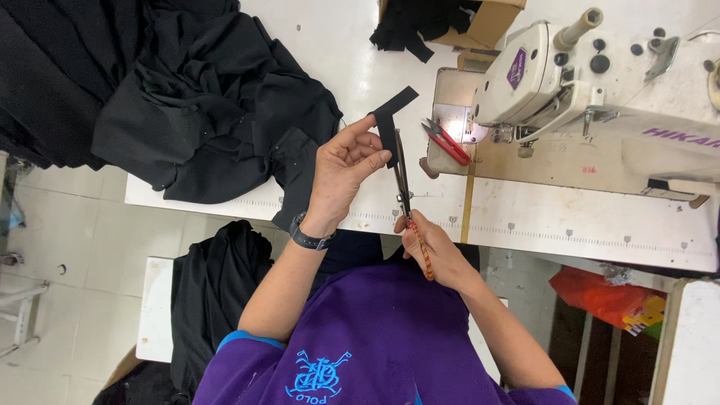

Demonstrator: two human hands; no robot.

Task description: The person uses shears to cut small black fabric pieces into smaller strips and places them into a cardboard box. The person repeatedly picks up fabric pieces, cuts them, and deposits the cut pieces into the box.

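Holding black strip (391, 120) — cardboard box (487, 22) holds fabric.

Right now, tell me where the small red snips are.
The red snips lie on the sewing machine bed beside the lit needle area, right of the black strip held in the left hand.

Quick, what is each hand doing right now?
Left hand: closed, pinching a black fabric strip.
Right hand: closed on scissors, blades at the strip.
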